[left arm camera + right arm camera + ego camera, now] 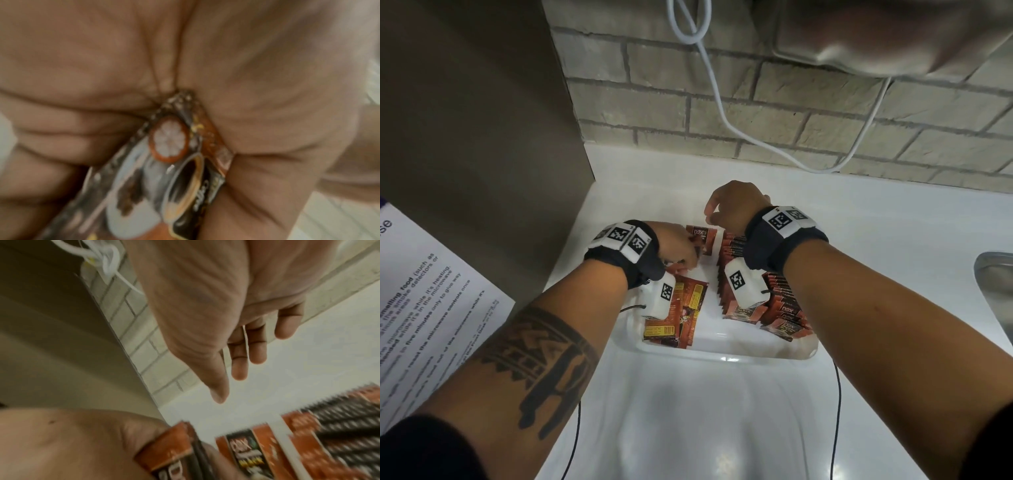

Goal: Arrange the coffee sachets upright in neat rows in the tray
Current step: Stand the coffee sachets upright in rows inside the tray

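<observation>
A clear plastic tray (726, 354) lies on the white counter. Two rows of red-brown coffee sachets (784, 308) stand upright in its right half, also seen as rows of sachets (339, 426) in the right wrist view. Loose sachets (681, 315) lie flat in its left half, and one sachet (702, 240) lies at the far end. My left hand (678, 248) grips a small bunch of sachets (164, 170) over the tray's left side. My right hand (729, 209) hovers above the tray's far end with relaxed fingers (238, 363), holding nothing.
A brick wall (791, 102) stands behind the counter with a white cable (722, 109) hanging in front. A brown cabinet side (482, 120) rises on the left, bearing a printed notice (424, 301). A metal sink edge (996, 274) shows at the right.
</observation>
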{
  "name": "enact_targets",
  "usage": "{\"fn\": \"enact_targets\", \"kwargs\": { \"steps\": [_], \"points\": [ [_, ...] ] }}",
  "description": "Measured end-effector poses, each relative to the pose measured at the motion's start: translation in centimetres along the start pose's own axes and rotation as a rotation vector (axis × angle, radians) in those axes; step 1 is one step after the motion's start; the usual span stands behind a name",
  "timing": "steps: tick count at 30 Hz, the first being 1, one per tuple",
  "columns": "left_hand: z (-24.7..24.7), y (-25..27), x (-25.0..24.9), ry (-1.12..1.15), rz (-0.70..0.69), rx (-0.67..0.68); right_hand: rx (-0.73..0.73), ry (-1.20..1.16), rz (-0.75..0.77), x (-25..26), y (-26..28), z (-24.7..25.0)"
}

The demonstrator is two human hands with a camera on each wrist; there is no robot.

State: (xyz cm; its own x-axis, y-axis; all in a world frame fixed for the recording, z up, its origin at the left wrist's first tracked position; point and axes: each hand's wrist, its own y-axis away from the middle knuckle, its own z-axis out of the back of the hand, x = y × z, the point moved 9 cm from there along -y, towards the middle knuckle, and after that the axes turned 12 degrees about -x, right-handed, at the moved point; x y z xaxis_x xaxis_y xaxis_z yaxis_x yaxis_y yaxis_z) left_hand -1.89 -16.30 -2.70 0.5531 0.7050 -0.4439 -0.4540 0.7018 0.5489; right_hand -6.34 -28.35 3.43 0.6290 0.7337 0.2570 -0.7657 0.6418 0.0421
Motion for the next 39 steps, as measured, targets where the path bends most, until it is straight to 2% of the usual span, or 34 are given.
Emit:
{"fn": "enact_targets", "kwargs": {
  "steps": [3, 7, 10, 17, 20, 22, 24, 26, 28, 31, 33, 39],
  "points": [
    [1.3, 0.8, 0.6, 0.404, -0.002, -0.003, -0.018, -0.188, 0.043, 0.3, 0.5, 1.5],
    [2.4, 2.4, 0.2, 0.803, -0.145, -0.011, 0.103, -0.475, 0.083, 1.5, 2.6, 2.5],
    [3.0, 3.1, -0.2, 0.908, -0.232, -0.043, 0.087, -0.594, 0.089, 2.0, 3.2, 3.1],
    [3.4, 4.6, -0.6, 1.019, -0.296, -0.066, 0.049, -0.648, 0.040, 2.0, 3.4, 4.1],
    [4.1, 4.9, -0.3, 0.937, -0.290, -0.129, -0.018, -0.691, 0.061, 2.2, 3.6, 5.0],
    [4.7, 4.9, 0.2, 0.792, -0.265, -0.200, -0.091, -0.695, 0.057, 1.9, 3.3, 5.8],
    [5.6, 5.2, 1.5, 0.561, -0.174, -0.305, -0.143, -0.592, 0.043, 1.2, 2.7, 6.3],
    [6.2, 5.6, 2.5, 0.178, -0.084, -0.365, -0.135, -0.445, 0.055, 1.1, 2.5, 6.1],
    [5.4, 6.1, 2.1, -0.068, -0.056, -0.295, -0.090, -0.336, 0.061, 1.3, 2.1, 5.2],
    [3.1, 5.5, 1.0, 0.013, -0.045, -0.142, -0.033, -0.185, 0.016, 1.3, 1.6, 2.9],
    [1.8, 4.5, 0.5, -0.019, -0.052, -0.080, -0.010, -0.114, -0.003, 1.2, 1.1, 1.4],
    [-0.7, 1.6, -0.6, -0.149, -0.024, -0.014, 0.057, 0.169, 0.041, 1.3, 0.0, -1.8]
  ]
}}
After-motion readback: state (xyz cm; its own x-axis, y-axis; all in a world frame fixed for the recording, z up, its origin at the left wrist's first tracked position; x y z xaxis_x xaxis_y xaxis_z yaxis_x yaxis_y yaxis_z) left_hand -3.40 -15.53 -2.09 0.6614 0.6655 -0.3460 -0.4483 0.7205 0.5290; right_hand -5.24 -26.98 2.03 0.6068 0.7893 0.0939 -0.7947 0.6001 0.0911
